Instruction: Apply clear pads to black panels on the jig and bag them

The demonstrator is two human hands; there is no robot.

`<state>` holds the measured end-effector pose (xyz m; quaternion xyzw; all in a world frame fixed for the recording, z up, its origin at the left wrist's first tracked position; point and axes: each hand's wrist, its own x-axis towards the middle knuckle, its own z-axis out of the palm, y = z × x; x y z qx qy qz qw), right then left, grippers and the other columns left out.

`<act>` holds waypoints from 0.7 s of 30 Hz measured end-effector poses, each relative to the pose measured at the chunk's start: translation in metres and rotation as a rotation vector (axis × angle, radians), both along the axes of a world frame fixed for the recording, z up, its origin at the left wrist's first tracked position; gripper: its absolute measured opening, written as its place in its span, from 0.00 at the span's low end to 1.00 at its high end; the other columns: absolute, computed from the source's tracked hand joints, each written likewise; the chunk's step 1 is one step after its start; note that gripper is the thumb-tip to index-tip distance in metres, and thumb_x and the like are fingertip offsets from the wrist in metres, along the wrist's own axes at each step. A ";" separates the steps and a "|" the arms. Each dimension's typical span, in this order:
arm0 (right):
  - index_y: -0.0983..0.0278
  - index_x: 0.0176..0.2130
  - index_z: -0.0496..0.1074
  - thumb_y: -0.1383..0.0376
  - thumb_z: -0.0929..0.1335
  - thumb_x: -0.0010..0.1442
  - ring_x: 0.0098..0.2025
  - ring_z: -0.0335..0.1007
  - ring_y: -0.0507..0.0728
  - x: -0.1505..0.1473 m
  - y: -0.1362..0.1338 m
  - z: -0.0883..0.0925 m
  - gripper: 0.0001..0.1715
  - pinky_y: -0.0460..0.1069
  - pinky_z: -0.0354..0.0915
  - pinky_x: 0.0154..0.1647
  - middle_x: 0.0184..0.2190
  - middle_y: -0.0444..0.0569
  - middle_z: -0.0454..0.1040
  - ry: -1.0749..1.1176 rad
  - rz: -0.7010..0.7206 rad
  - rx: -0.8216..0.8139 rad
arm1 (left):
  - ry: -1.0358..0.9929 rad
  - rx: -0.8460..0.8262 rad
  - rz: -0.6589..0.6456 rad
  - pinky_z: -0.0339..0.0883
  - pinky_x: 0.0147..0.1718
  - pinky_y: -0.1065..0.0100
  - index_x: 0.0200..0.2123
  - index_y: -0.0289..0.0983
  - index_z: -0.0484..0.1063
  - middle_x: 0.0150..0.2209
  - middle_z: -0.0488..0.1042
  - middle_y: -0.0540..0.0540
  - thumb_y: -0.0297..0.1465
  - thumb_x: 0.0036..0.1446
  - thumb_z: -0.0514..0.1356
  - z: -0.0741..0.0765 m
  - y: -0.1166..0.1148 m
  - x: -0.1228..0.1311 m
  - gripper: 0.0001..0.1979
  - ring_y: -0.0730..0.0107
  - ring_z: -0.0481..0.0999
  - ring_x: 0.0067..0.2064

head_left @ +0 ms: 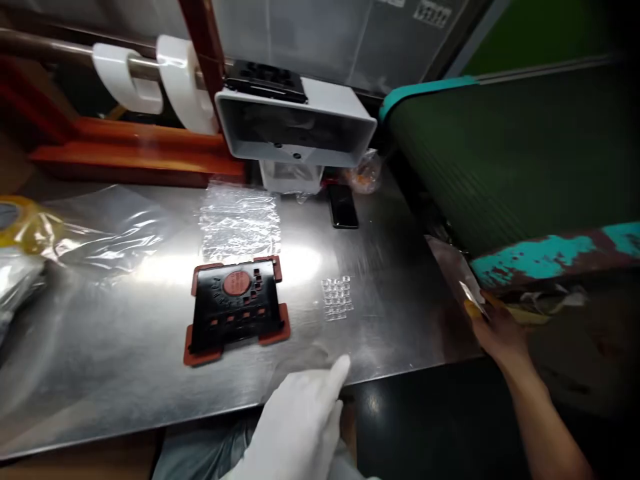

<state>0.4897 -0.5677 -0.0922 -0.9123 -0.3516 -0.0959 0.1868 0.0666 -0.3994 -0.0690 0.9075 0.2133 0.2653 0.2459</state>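
Note:
My left hand [305, 420], in a white glove, hovers over the near edge of the steel table [100, 360] with its fingers stretched out and nothing in it. Just beyond it lies a black slotted plate on a red-brown frame [235, 307] with a round red disc on top. To the right of the plate lies a small clear blister sheet [337, 297]. My bare right hand [495, 327] is at the table's right edge, pinching the corner of a clear plastic bag [453, 267].
A crinkled clear bag [239, 223] lies behind the plate, with a dark phone [343, 205] to its right. A grey-white bin [295, 127] and white tape rolls [185, 80] stand at the back. A green conveyor [510, 153] borders the right side. Plastic film [100, 227] covers the left.

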 end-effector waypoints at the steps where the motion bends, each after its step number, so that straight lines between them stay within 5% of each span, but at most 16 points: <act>1: 0.65 0.44 0.74 0.54 0.66 0.59 0.31 0.74 0.69 -0.011 0.002 0.002 0.20 0.59 0.60 0.29 0.30 0.63 0.76 -0.001 -0.035 -0.031 | -0.024 -0.056 -0.002 0.75 0.39 0.63 0.37 0.38 0.75 0.39 0.79 0.48 0.26 0.63 0.56 -0.002 0.000 0.000 0.07 0.67 0.79 0.42; 5: 0.60 0.48 0.71 0.53 0.65 0.64 0.35 0.75 0.65 -0.078 0.027 0.009 0.17 0.56 0.64 0.32 0.37 0.54 0.78 0.118 -0.012 -0.133 | -0.106 -0.093 0.030 0.68 0.57 0.57 0.23 0.37 0.67 0.47 0.79 0.51 0.29 0.62 0.62 -0.015 0.006 0.009 0.14 0.62 0.75 0.55; 8: 0.59 0.44 0.71 0.56 0.66 0.64 0.35 0.74 0.62 -0.121 0.059 0.008 0.13 0.53 0.64 0.32 0.36 0.50 0.77 0.132 0.069 -0.132 | -0.014 -0.044 0.021 0.62 0.63 0.53 0.38 0.37 0.75 0.54 0.76 0.47 0.26 0.64 0.58 -0.023 0.012 0.018 0.05 0.59 0.70 0.61; 11: 0.60 0.41 0.71 0.60 0.67 0.61 0.37 0.70 0.63 -0.143 0.082 0.005 0.08 0.53 0.63 0.29 0.36 0.51 0.75 0.010 0.183 -0.146 | 0.114 -0.029 -0.016 0.54 0.68 0.50 0.59 0.36 0.68 0.62 0.69 0.45 0.25 0.67 0.54 -0.026 0.018 0.021 0.18 0.59 0.61 0.68; 17: 0.59 0.50 0.68 0.63 0.67 0.65 0.46 0.67 0.66 -0.177 0.106 0.015 0.13 0.61 0.67 0.45 0.44 0.55 0.72 0.052 0.388 -0.001 | 0.313 -0.018 -0.038 0.50 0.69 0.49 0.64 0.35 0.63 0.67 0.61 0.41 0.31 0.69 0.51 -0.032 0.021 0.019 0.22 0.55 0.55 0.70; 21: 0.58 0.51 0.69 0.65 0.65 0.67 0.47 0.68 0.64 -0.194 0.122 0.014 0.12 0.60 0.66 0.48 0.45 0.52 0.73 0.172 0.616 -0.072 | 0.342 -0.005 -0.033 0.45 0.70 0.49 0.65 0.34 0.62 0.69 0.59 0.40 0.30 0.69 0.51 -0.039 0.020 0.019 0.23 0.54 0.53 0.71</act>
